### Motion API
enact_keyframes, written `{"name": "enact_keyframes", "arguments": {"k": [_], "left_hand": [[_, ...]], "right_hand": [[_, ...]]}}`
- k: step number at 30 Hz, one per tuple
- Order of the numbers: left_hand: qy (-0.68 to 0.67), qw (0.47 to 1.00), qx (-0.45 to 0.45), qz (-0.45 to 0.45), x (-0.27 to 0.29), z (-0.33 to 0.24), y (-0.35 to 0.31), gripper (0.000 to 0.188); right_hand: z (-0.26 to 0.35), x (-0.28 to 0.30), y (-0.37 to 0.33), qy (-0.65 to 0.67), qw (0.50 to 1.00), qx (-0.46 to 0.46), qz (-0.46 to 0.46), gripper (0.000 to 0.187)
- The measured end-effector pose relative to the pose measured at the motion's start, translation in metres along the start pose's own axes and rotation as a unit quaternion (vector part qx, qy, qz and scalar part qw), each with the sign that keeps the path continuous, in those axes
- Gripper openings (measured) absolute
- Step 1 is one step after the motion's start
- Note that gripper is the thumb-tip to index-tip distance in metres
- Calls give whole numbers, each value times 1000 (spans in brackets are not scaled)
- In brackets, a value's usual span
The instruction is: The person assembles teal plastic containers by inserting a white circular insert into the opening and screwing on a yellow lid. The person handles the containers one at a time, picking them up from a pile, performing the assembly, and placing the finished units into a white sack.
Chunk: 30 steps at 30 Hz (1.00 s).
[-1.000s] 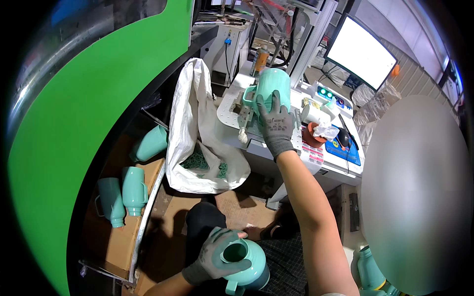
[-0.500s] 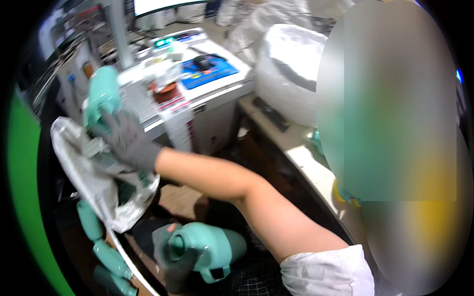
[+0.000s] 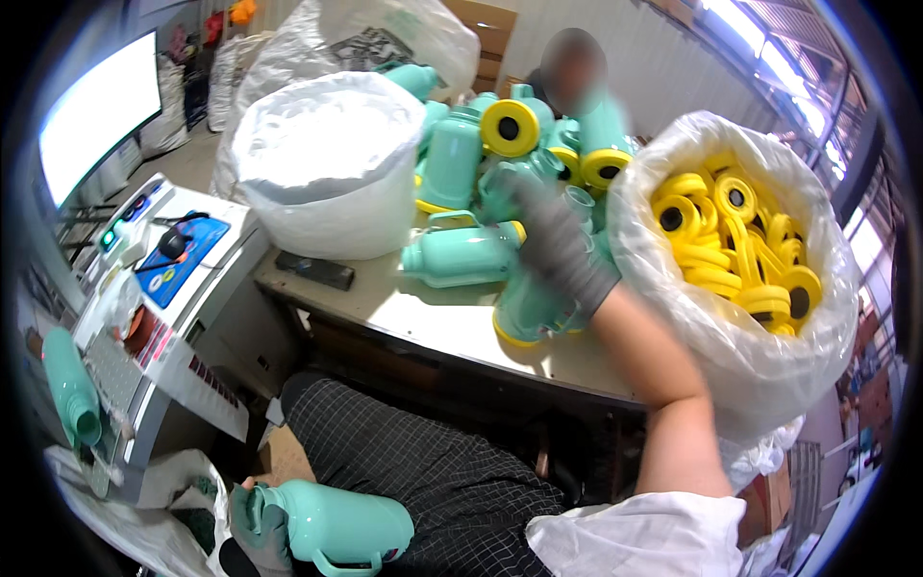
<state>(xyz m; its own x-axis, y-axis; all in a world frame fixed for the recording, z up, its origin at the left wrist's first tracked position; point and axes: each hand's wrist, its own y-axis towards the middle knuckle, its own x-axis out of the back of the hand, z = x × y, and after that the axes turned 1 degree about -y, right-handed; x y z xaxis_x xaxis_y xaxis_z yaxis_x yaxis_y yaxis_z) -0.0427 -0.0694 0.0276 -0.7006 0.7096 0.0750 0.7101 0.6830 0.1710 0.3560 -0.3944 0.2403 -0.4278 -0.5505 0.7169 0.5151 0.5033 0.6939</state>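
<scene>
Green jug (image 3: 358, 527): in my only view, from the head, it lies on its side at the wearer's lap, neck end to the left, handle toward the lower edge.
Left hand (image 3: 261, 540): grey glove, fingers wrapped about the neck end of that jug; some fingers are hidden from me.
Right hand (image 3: 558, 240): grey glove, blurred, at the jug pile (image 3: 452, 162); I cannot tell whether its fingers grasp a jug or are loose.
Table (image 3: 423, 322): bears the pile; a lying jug (image 3: 461, 256) is just left of the right hand.
Yellow rings (image 3: 735, 197): heaped in a clear bag (image 3: 663, 332), right of the pile.
White sack (image 3: 332, 216): full, left of the pile.
Desk side: blue mat (image 3: 199, 252), screen (image 3: 101, 120) and one more jug (image 3: 69, 380) at far left.
Step in hand: I judge it a right-hand reach among the jugs, the left being occupied.
Next move: I judge it calls for fingers set around one jug only, clear of its neighbours, the lap jug held steady.
</scene>
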Motion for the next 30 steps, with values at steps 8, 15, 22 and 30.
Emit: {"name": "enact_keyframes", "arguments": {"k": [8,15,22,30], "left_hand": [[24,999,-9,24,-7,31,11,54],[125,988,34,88,27,2,9,54],[274,952,-19,138,34,-13,17,51],[-78,962,111,-239,65,-4,-8,43]], "right_hand": [[-360,250,-61,-358,774,-442,280,69],[-278,176,-60,-345,742,-569,80,50],[-254,195,-41,-249,849,-378,-272,65],[-60,11,63,152,972,153,91,56]]}}
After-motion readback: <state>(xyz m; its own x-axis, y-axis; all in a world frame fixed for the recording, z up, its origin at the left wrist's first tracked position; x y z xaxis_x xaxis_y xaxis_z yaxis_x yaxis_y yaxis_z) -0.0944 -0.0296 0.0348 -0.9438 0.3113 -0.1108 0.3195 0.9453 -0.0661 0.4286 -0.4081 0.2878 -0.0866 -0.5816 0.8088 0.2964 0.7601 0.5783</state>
